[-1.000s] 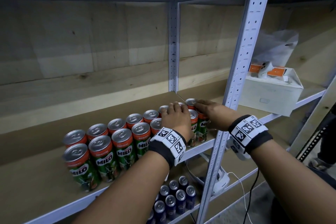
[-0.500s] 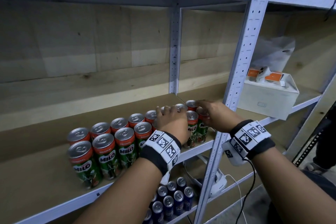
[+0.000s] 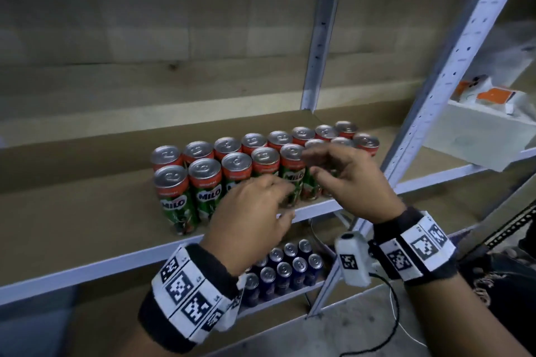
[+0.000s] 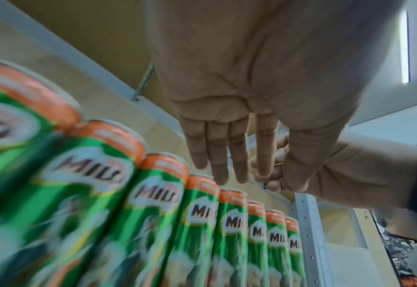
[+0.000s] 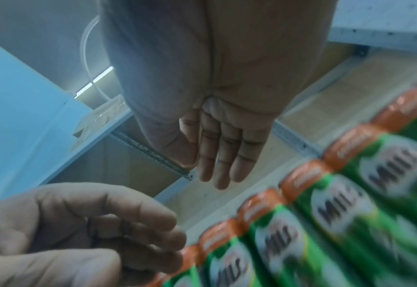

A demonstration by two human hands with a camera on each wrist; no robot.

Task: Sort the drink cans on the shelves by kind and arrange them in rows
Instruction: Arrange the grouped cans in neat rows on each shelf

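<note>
Green and orange Milo cans (image 3: pixel 203 182) stand upright in two rows on the middle shelf (image 3: pixel 87 211). Both hands hover in front of the rows' right half, apart from the cans and holding nothing. My left hand (image 3: pixel 275 203) has relaxed, slightly bent fingers, which look straight in the left wrist view (image 4: pixel 226 159). My right hand (image 3: pixel 319 166) is loosely spread just right of it, with straight fingers (image 5: pixel 222 155) in the right wrist view. The front row of Milo cans (image 4: pixel 202 223) runs past both hands (image 5: pixel 337 213). Blue cans (image 3: pixel 284 269) stand in rows on the shelf below.
A perforated white upright (image 3: pixel 441 90) stands right of the cans, and a second upright (image 3: pixel 322 38) at the back. A white box (image 3: pixel 475 136) with orange-and-white packets sits on the neighbouring shelf to the right. Bare shelf board lies left of the cans.
Both hands have let go of the cans at the right end of the rows and drawn back toward me. The head view has tilted down and to the left.
</note>
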